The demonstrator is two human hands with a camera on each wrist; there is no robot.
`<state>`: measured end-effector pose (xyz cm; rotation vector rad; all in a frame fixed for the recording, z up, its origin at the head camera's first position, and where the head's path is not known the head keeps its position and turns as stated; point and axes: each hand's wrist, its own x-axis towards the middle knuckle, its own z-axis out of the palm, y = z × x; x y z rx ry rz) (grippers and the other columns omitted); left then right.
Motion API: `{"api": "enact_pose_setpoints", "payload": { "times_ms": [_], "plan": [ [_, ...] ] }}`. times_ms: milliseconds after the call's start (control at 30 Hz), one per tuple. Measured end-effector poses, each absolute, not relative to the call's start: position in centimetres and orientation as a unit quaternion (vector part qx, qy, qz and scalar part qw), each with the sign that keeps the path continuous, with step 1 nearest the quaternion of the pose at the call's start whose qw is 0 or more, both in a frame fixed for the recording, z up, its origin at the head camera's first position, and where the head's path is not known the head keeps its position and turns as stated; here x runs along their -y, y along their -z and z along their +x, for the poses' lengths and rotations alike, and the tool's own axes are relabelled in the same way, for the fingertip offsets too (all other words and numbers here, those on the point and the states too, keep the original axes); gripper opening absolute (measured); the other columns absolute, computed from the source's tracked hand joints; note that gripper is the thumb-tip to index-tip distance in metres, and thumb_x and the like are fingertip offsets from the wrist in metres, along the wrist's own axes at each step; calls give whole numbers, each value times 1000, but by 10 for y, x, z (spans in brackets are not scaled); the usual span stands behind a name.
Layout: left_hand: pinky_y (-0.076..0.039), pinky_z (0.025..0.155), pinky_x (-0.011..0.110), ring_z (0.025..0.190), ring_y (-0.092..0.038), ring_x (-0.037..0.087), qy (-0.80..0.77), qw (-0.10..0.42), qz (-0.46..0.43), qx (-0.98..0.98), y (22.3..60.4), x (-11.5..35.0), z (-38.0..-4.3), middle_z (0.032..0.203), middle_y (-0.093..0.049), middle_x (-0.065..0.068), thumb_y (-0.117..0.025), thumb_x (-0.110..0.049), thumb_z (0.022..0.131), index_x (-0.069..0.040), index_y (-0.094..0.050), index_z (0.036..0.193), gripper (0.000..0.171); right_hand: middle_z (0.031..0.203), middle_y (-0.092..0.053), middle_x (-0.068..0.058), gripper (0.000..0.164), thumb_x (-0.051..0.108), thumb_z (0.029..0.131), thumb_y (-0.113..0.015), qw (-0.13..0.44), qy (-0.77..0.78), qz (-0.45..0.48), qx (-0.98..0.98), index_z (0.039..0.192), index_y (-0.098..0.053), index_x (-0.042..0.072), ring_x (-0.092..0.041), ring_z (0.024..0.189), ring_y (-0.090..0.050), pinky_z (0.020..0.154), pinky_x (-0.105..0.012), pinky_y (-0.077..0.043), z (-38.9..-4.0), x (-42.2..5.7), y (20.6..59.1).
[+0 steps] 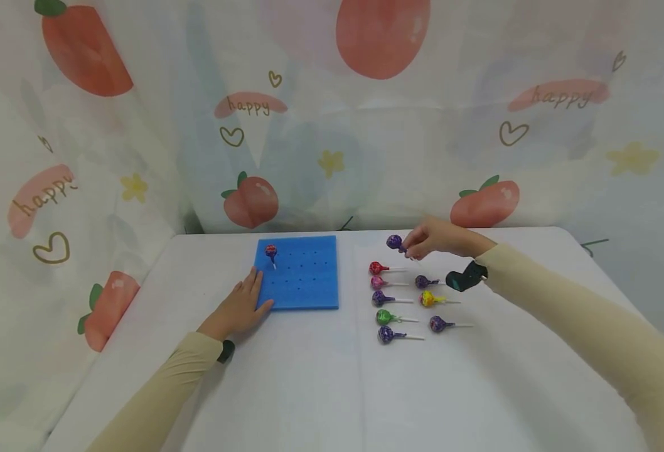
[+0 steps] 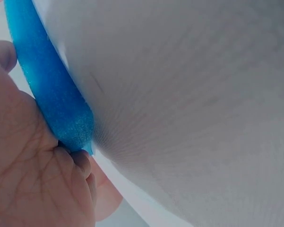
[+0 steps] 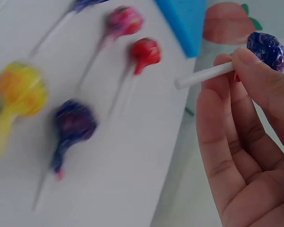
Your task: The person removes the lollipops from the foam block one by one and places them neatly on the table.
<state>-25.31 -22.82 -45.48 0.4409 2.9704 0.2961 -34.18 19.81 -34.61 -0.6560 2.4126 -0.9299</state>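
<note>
My right hand (image 1: 436, 238) pinches a purple-wrapped lollipop (image 1: 394, 242) between thumb and fingers, above the table's far side. In the right wrist view its dark wrapped head (image 3: 268, 51) sticks out past the thumb and the white stick (image 3: 203, 77) points the other way. My left hand (image 1: 238, 307) rests against the left edge of a blue foam board (image 1: 321, 295), fingers along the side and thumb at the near corner. The board has rows of small holes. One lollipop with a red and dark wrapper (image 1: 271, 252) stands upright in its far left part.
Right of the board, several lollipops lie in two columns, sticks pointing right: a red one (image 1: 375, 268), a pink one (image 1: 378, 283), a green one (image 1: 385, 317), a yellow one (image 1: 427, 298) and purple ones (image 1: 385, 334). A printed curtain (image 1: 309, 125) hangs behind the white table (image 1: 309, 389).
</note>
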Motion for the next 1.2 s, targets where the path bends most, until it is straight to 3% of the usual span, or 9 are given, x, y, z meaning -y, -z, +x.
{"api": "enact_pose_setpoints", "payload": {
  "times_ms": [167,400,700,1200],
  "plan": [
    [-15,117,52,144,-13,40,-103,65,145,-982,454,228,-253,156,-5,27,-43,-40,98,8,-9,147,76,104,-70,-13,30,19,89,-64,249,302,-210,-896,112,-66,0,-24,91,-65,91,-43,-52,-325,-231,359],
    [-15,117,52,144,-13,40,-98,67,146,-982,453,227,-253,156,-5,27,-42,-39,99,9,-9,147,76,89,-70,-6,26,15,86,-67,291,316,-208,-879,106,-69,-2,-11,75,-56,77,-26,-54,-298,-256,375],
    [-15,117,52,144,-14,40,-95,68,146,-982,452,227,-254,155,-5,28,-41,-39,99,9,-8,147,76,77,-64,0,17,11,84,-68,340,320,-222,-856,98,-72,3,-8,69,-54,68,-22,-49,-262,-263,388],
    [-15,117,52,144,-14,40,-101,74,143,-982,449,226,-251,155,-4,28,-41,-39,99,10,-8,147,76,86,-73,-2,12,7,80,-70,295,294,-249,-874,91,-75,6,-1,69,-55,64,-16,-49,-236,-266,410]
  ]
}}
